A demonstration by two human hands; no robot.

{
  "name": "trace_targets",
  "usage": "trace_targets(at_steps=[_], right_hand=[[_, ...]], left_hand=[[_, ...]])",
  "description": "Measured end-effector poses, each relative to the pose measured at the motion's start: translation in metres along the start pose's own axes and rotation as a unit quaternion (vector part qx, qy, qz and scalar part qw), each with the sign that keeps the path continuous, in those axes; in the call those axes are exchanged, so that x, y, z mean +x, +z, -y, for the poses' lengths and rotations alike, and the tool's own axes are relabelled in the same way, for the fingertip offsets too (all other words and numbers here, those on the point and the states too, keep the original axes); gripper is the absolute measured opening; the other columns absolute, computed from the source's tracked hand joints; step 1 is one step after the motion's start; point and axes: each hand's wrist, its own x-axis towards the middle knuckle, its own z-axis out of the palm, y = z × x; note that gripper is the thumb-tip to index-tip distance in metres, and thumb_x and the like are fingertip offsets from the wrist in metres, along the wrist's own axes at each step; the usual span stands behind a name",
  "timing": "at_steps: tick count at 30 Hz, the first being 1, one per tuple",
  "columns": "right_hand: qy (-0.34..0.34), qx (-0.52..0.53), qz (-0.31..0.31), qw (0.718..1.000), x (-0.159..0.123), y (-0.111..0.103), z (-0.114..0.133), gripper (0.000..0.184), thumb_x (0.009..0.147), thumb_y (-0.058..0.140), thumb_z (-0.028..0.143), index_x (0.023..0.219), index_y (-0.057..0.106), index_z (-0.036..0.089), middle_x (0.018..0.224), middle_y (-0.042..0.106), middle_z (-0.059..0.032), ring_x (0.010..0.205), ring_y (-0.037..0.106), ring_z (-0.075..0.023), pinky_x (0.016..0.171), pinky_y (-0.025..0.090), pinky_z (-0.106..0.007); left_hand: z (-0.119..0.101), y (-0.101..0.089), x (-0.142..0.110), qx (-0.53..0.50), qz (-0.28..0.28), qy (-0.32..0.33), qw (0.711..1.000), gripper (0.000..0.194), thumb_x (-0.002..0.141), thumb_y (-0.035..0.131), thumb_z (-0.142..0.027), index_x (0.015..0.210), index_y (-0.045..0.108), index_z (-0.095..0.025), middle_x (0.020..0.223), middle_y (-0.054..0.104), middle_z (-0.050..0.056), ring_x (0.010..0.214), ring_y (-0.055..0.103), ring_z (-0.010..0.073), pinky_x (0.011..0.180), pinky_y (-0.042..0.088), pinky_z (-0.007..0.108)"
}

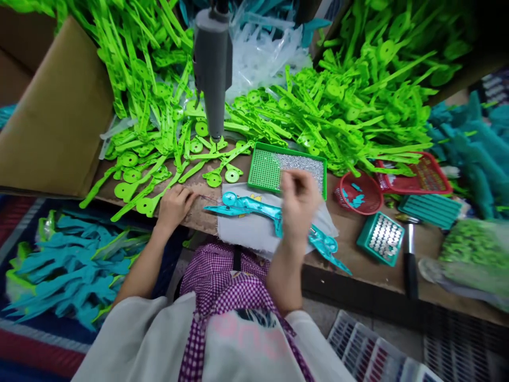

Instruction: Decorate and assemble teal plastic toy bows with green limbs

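My left hand [174, 206] rests on the table edge with fingers curled, pinching a thin pin-like tool that points at the teal plastic piece [254, 206]. That teal piece lies on a white cloth [246, 231] in front of me. My right hand [299, 204] hovers over the cloth and the teal piece, fingers pinched together, blurred by motion; what it holds is too small to see. Just beyond it sits a green tray [264, 170] filled with tiny silver screws.
A grey powered screwdriver [213, 63] hangs above the table. Heaps of lime green plastic parts [342, 106] cover the back. Red baskets [360, 193], a teal box of silver parts [379, 237], a black-handled tool [410, 262], a cardboard box [55, 116] and teal parts [71, 270] on the floor surround me.
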Motion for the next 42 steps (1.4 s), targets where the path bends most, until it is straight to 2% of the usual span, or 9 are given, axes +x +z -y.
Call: trace_targets(at_steps=[4,7,10,14,19,23,28,34,42], right_hand=[[-0.027,-0.125,0.288,0.949,0.011,0.092,0.021,0.029,0.103,0.044,0.035,0.112,0.067,0.02,0.107,0.071,-0.0101,0.098,0.064,-0.0229,0.084,0.051,-0.038],[-0.048,-0.256,0.362,0.895,0.009,0.129,0.021,0.037,0.099,0.053,0.034,0.133,0.058,0.019,0.135,0.062,-0.0156,0.12,0.058,-0.0305,0.091,0.054,-0.045],[-0.069,-0.311,0.408,0.856,0.008,0.141,0.021,0.048,0.096,0.059,0.028,0.142,0.051,0.019,0.153,0.047,-0.0167,0.128,0.054,-0.0328,0.096,0.055,-0.049],[-0.087,-0.274,0.425,0.858,0.013,0.121,0.022,0.051,0.095,0.057,0.021,0.145,0.05,0.015,0.156,0.043,-0.0184,0.132,0.053,-0.0329,0.106,0.051,-0.05],[-0.155,-0.096,0.399,0.899,0.005,0.032,0.008,0.048,0.091,0.062,0.022,0.138,0.058,0.026,0.151,0.051,-0.0122,0.139,0.05,-0.0292,0.114,0.045,-0.054],[-0.198,-0.004,0.492,0.848,-0.006,-0.018,-0.004,0.05,0.089,0.065,0.023,0.138,0.059,0.034,0.153,0.052,-0.0068,0.138,0.053,-0.0244,0.113,0.047,-0.051],[-0.201,-0.022,0.567,0.799,0.012,0.01,-0.017,0.05,0.086,0.067,0.018,0.135,0.064,0.028,0.153,0.054,-0.0085,0.139,0.053,-0.0251,0.115,0.045,-0.051],[-0.155,-0.024,0.561,0.813,0.043,0.042,-0.044,0.065,0.081,0.076,0.019,0.142,0.057,0.028,0.153,0.055,-0.0076,0.14,0.053,-0.0252,0.114,0.047,-0.049],[-0.14,-0.031,0.544,0.827,0.033,0.044,-0.057,0.046,0.087,0.074,0.028,0.132,0.064,0.027,0.142,0.065,-0.0076,0.132,0.06,-0.0243,0.113,0.048,-0.049]], left_hand=[[0.001,0.0,-0.004,-0.04,-0.012,-0.017,0.999,0.035,0.102,0.048,-0.046,0.092,0.069,-0.019,0.088,0.067,0.01,0.083,0.063,0.0256,0.079,0.048,0.036],[0.002,0.0,-0.008,-0.086,-0.045,-0.036,0.995,0.031,0.101,0.052,-0.044,0.1,0.07,-0.019,0.094,0.07,0.01,0.088,0.065,0.0241,0.084,0.05,0.036],[0.004,0.002,-0.009,-0.107,-0.082,-0.062,0.989,0.027,0.099,0.055,-0.041,0.103,0.07,-0.018,0.097,0.072,0.01,0.09,0.067,0.0231,0.086,0.052,0.036],[0.005,0.003,-0.011,-0.112,-0.108,-0.061,0.986,0.023,0.098,0.058,-0.037,0.104,0.07,-0.018,0.096,0.072,0.01,0.09,0.068,0.022,0.085,0.053,0.035],[0.005,0.004,-0.014,-0.098,-0.113,-0.051,0.987,0.02,0.097,0.059,-0.033,0.106,0.071,-0.019,0.097,0.072,0.009,0.092,0.069,0.0219,0.088,0.054,0.035],[0.005,0.001,-0.015,-0.112,-0.083,-0.042,0.989,0.019,0.096,0.06,-0.032,0.106,0.071,-0.02,0.1,0.072,0.01,0.096,0.068,0.0238,0.091,0.053,0.038],[0.006,-0.004,-0.011,-0.106,-0.016,-0.002,0.994,0.026,0.095,0.061,-0.04,0.11,0.073,-0.023,0.109,0.073,0.011,0.106,0.066,0.0275,0.095,0.048,0.044],[0.002,-0.01,-0.003,-0.119,0.107,0.099,0.982,0.032,0.091,0.068,-0.049,0.114,0.075,-0.028,0.117,0.074,0.009,0.119,0.061,0.0325,0.105,0.032,0.053],[0.004,-0.01,0.0,-0.169,0.124,0.079,0.975,0.019,0.097,0.062,-0.033,0.107,0.076,-0.026,0.111,0.074,0.007,0.11,0.064,0.0269,0.1,0.042,0.047]])
